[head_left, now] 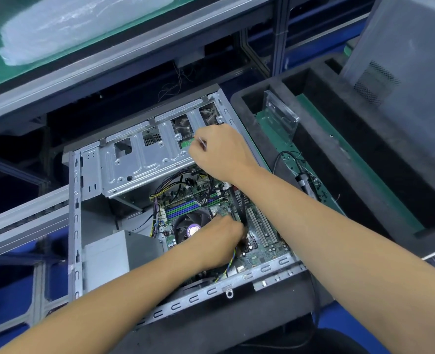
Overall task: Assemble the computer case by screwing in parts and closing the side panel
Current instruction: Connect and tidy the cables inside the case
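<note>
An open computer case (73, 200) lies on its side with the motherboard (262, 249) and the CPU fan (188, 226) exposed. My right hand (221, 152) is over the metal drive cage (134, 164), fingers curled and pinching a thin silvery object, possibly a screw. My left hand (221, 238) reaches down onto the motherboard beside the fan, fingers curled around a black cable (238, 203). The fingertips of my left hand are hidden. The grey side panel (405, 72) leans upright at the far right.
A black foam tray (339, 154) to the right holds a green board, a clear plastic box (281, 116) and a black-cabled tool (302, 180). Above is a green-topped bench with a plastic bag (78, 24). Aluminium frame rails run at the left.
</note>
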